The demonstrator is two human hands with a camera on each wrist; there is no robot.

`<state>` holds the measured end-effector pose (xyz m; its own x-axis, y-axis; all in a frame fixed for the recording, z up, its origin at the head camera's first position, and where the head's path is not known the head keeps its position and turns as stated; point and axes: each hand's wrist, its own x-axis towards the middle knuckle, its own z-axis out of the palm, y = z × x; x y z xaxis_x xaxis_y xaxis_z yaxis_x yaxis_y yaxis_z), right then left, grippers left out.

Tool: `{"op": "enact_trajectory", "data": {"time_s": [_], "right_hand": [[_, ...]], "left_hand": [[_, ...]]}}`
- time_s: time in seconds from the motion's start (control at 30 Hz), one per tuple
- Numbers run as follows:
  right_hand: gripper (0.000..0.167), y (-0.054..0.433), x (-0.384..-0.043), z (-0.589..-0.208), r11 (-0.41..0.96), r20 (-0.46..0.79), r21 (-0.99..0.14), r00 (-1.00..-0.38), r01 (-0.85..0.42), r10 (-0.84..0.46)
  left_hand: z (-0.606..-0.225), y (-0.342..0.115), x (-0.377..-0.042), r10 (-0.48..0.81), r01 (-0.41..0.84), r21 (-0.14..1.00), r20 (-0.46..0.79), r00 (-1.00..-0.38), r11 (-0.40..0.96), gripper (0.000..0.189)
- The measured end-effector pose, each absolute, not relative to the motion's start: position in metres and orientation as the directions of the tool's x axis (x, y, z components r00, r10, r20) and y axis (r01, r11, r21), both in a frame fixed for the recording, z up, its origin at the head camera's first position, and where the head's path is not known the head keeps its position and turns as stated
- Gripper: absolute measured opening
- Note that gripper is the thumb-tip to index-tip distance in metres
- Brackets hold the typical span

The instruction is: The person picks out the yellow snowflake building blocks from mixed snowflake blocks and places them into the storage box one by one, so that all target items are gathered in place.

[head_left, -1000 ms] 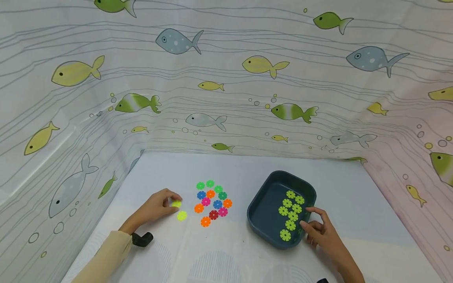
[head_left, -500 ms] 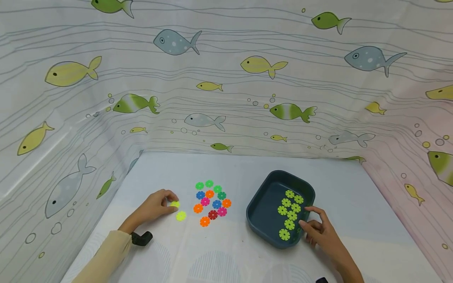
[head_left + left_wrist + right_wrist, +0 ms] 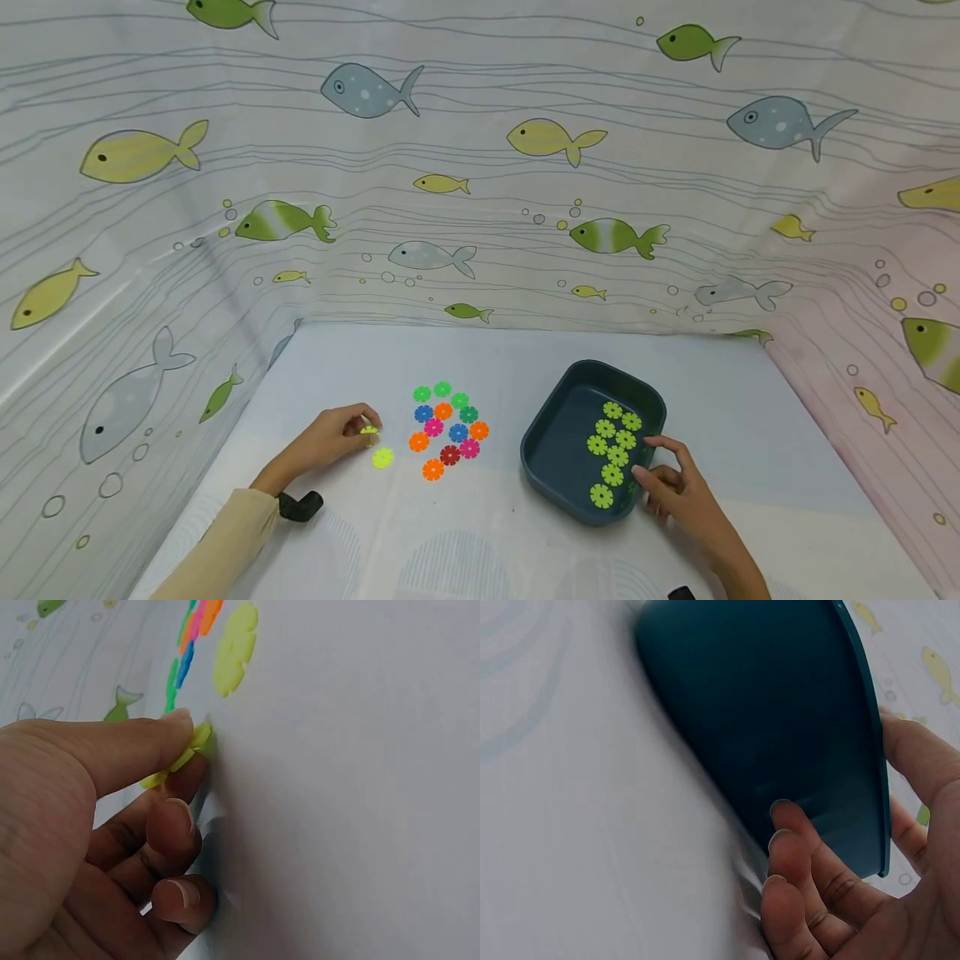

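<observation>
My left hand (image 3: 337,431) pinches a yellow notched plastic disc (image 3: 184,757) between thumb and index finger, tilted just off the tabletop. A second yellow disc (image 3: 382,458) lies flat beside that hand. On the right, my right hand (image 3: 678,483) holds the near right rim of a dark blue tray (image 3: 555,492). Its thumb and index finger reach over the rim, while the other fingers (image 3: 791,851) lie against the outer wall in the right wrist view. Several yellow-green discs (image 3: 617,456) lie flat inside the tray, toward its right side.
Between the left hand and the tray lies a loose group of green, blue, orange, pink and red discs (image 3: 450,455) on the white tabletop (image 3: 465,542). A fish-patterned sheet (image 3: 495,208) rises along the back and both sides.
My left fingers have tilted the pinched yellow disc up from lying flatter. The right hand and the tray hold their place. The head view has shifted slightly.
</observation>
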<state>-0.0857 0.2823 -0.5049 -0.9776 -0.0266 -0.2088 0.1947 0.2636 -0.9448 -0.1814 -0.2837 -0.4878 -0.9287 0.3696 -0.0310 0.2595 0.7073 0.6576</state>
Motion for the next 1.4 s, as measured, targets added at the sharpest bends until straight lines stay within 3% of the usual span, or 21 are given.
{"op": "enact_trajectory", "data": {"time_s": [0.33, 0.53, 1.4], "right_hand": [[0.065, 0.281, -0.085, -0.504, 0.259, -0.212, -0.945, -0.977, 0.2, -0.019], [0.065, 0.281, -0.086, -0.504, 0.267, -0.21, -0.943, -0.978, 0.198, -0.016], [0.064, 0.281, -0.086, -0.507, 0.27, -0.211, -0.942, -0.977, 0.2, -0.013]], "left_hand": [[-0.488, -0.277, -0.18, 0.334, 0.231, 0.66, -0.032, -0.942, 0.715, 0.009], [-0.483, -0.268, -0.181, 0.301, 0.214, 0.661, -0.02, -0.953, 0.72, 0.017], [-0.468, -0.225, -0.195, 0.448, 0.359, 0.674, 0.047, -0.893, 0.646, 0.027]]}}
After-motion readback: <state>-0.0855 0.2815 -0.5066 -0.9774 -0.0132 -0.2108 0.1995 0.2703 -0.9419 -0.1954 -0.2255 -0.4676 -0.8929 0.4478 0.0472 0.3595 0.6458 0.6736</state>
